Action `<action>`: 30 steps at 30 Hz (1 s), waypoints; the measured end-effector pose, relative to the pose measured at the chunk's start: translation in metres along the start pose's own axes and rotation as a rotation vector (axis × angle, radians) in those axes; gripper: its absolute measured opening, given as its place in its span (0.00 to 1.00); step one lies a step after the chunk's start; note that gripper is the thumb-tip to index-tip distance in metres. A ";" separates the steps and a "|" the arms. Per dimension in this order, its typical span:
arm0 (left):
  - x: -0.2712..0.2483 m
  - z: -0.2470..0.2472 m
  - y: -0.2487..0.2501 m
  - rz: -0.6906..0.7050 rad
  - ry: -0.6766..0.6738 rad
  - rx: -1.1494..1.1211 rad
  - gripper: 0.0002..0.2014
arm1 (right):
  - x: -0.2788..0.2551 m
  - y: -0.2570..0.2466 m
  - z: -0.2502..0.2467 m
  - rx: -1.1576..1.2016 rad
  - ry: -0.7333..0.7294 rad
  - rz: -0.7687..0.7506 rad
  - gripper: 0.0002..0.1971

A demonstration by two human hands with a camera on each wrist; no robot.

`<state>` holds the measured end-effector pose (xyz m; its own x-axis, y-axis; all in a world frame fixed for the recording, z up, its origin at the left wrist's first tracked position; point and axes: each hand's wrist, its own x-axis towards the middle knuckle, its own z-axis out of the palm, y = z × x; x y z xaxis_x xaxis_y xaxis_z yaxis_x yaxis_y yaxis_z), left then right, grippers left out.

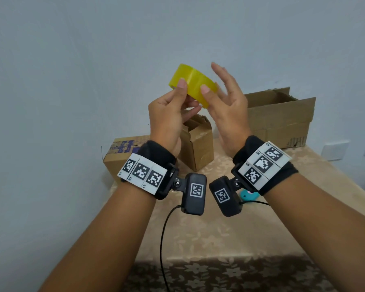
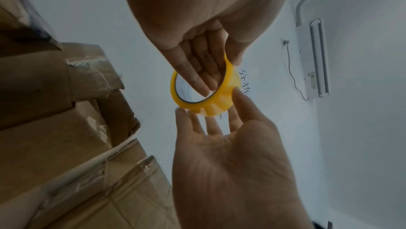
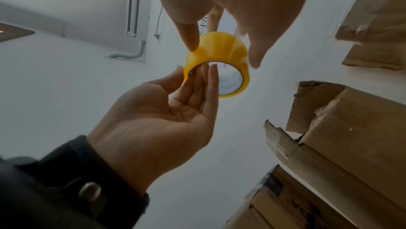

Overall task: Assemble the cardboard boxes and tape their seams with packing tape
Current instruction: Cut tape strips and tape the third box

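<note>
I hold a yellow roll of packing tape (image 1: 193,85) up in front of the wall with both hands. My left hand (image 1: 185,95) grips it, thumb on the outer band and fingers (image 2: 204,76) reaching through the core. My right hand (image 1: 215,89) is spread beside the roll, thumb tip resting on the band and straight fingers fanned behind it. The right wrist view shows the roll (image 3: 222,47) between both hands. Below stand a small open cardboard box (image 1: 198,144), a closed box with blue print (image 1: 122,157) and a large open box (image 1: 280,119).
The boxes stand along the back of a table under a beige patterned cloth (image 1: 219,228). A small teal object (image 1: 249,194) lies on it below my right wrist. A black cable (image 1: 162,239) hangs from the left wrist camera. Wall sockets (image 1: 335,149) are at the right.
</note>
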<state>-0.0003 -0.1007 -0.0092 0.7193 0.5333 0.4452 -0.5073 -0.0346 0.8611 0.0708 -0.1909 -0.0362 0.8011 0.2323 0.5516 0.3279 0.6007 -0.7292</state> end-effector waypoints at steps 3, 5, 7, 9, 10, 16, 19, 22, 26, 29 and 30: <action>-0.002 0.002 -0.003 0.016 0.005 0.006 0.16 | 0.001 0.001 0.000 0.055 -0.095 0.058 0.26; -0.002 0.001 -0.004 0.006 0.016 -0.006 0.16 | 0.000 0.001 0.000 0.072 -0.116 0.089 0.30; -0.001 0.001 -0.004 -0.015 0.033 -0.030 0.17 | 0.000 0.004 0.000 0.053 -0.138 0.086 0.32; -0.002 0.002 -0.003 -0.030 0.041 -0.055 0.17 | 0.000 0.008 0.001 0.028 -0.145 0.077 0.33; -0.002 0.002 -0.003 -0.034 0.042 -0.063 0.16 | 0.000 0.009 0.003 0.012 -0.137 0.074 0.34; -0.005 0.003 -0.005 -0.037 0.058 -0.067 0.15 | -0.001 0.008 0.013 -0.095 -0.116 -0.014 0.32; -0.008 0.007 -0.005 -0.025 0.051 -0.046 0.15 | -0.003 0.010 0.014 -0.097 -0.074 -0.051 0.33; -0.015 0.015 -0.003 0.004 0.009 -0.005 0.15 | -0.004 0.012 0.009 -0.048 -0.058 -0.050 0.37; -0.012 0.017 0.001 0.033 -0.001 0.016 0.16 | 0.002 0.000 0.001 0.143 -0.128 0.061 0.39; -0.011 0.018 0.003 -0.015 0.052 -0.062 0.16 | 0.001 -0.006 -0.003 -0.008 -0.108 -0.061 0.35; -0.011 0.019 0.004 -0.037 0.080 -0.089 0.15 | -0.001 -0.004 -0.004 -0.094 -0.095 -0.120 0.31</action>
<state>-0.0014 -0.1226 -0.0066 0.6999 0.5987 0.3895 -0.5237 0.0595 0.8498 0.0702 -0.1968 -0.0353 0.7042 0.2372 0.6692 0.4669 0.5554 -0.6881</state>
